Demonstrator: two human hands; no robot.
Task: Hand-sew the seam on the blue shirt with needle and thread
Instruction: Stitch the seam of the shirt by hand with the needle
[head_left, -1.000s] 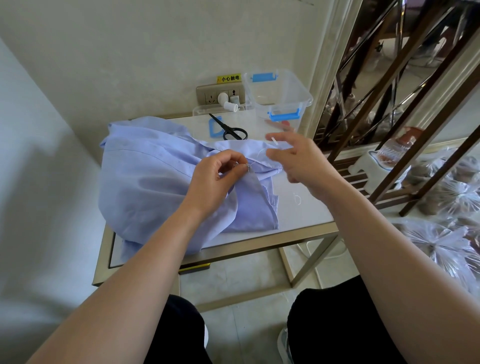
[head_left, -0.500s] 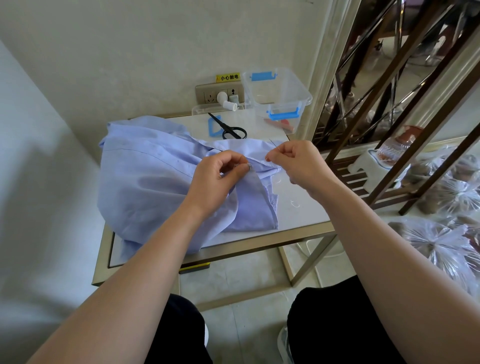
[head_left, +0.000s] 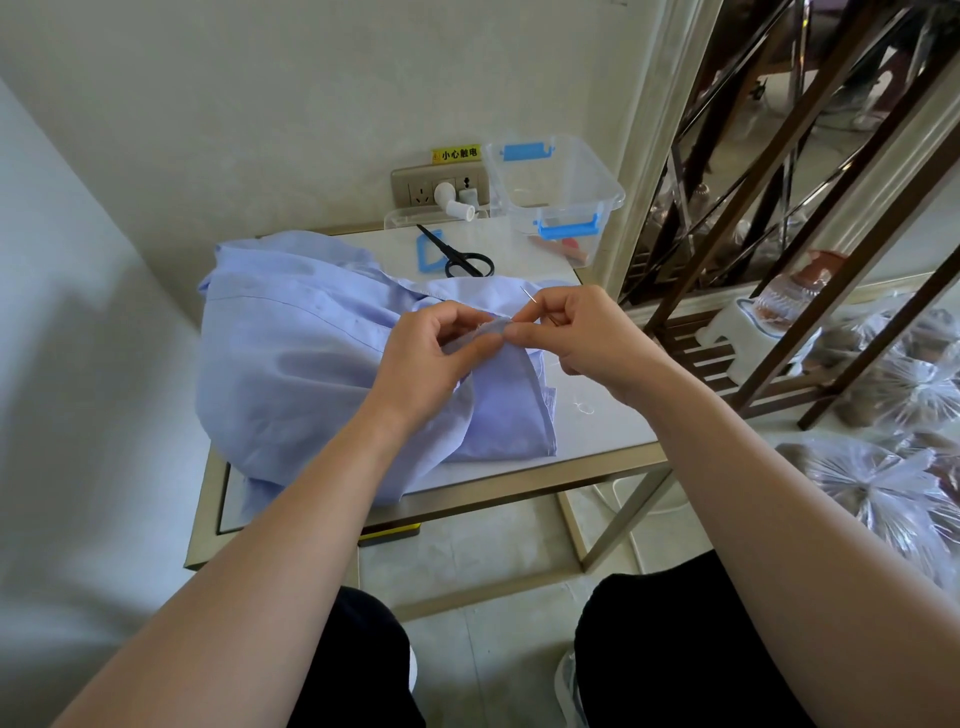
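Note:
A light blue shirt (head_left: 291, 364) lies bunched on a small white table (head_left: 597, 431). My left hand (head_left: 431, 353) pinches a folded edge of the shirt between thumb and fingers. Right beside it, my right hand (head_left: 576, 332) pinches a thin silver needle (head_left: 529, 295) whose tip points up and away, close to the pinched fabric edge. A loose curl of white thread (head_left: 584, 406) lies on the table under my right wrist.
Black scissors (head_left: 462, 260) and a blue frame-like piece (head_left: 426, 255) lie at the table's back. A clear plastic box with blue clips (head_left: 556, 192) stands at the back right, by a white thread spool (head_left: 452, 200). Metal railing (head_left: 779, 218) and plastic bags (head_left: 893, 467) fill the right.
My right hand, spread out and farther right a second ago, has closed its fingers and come left to the fabric edge, now with the needle pinched. My left hand kept its pinch.

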